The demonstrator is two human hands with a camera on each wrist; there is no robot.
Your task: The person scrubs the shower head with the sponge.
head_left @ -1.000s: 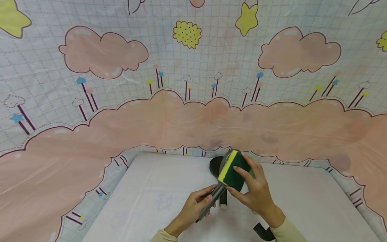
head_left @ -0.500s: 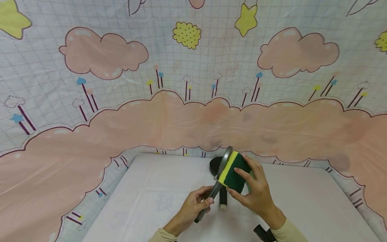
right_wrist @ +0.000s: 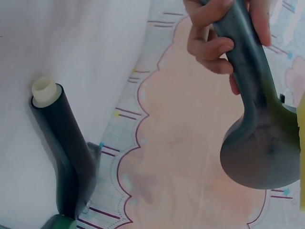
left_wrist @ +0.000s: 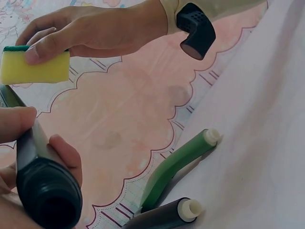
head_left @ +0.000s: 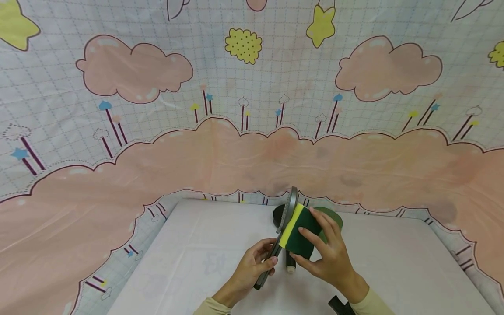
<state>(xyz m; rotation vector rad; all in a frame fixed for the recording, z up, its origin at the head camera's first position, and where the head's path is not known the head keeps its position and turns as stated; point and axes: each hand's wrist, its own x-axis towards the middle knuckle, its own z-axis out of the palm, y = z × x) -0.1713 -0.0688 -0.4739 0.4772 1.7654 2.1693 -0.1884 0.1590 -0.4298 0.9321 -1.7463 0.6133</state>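
A grey handheld shower head (head_left: 290,208) is held up at a slant over the table. My left hand (head_left: 252,267) grips its handle, fingers and thumb wrapped around it; the handle's hollow threaded end (left_wrist: 47,191) faces the left wrist camera. My right hand (head_left: 332,258) pinches a yellow and dark green sponge (head_left: 303,238) between thumb and fingers. The sponge's yellow side faces the shower head, right at its head and neck. In the right wrist view the rounded dark side of the shower head (right_wrist: 259,157) shows, with a sliver of sponge (right_wrist: 302,148) at the edge.
Behind the hands a black shower head (head_left: 290,263) lies on the white table (head_left: 189,245), partly hidden. Beside it lies a green shower head (head_left: 334,218), mostly behind my right hand. A patterned cloth (head_left: 252,166) hangs beyond the table.
The sponge has slid down along the shower head toward its neck. The shower head has turned more edge-on and tipped slightly left. More of the green shower head shows behind my right hand.
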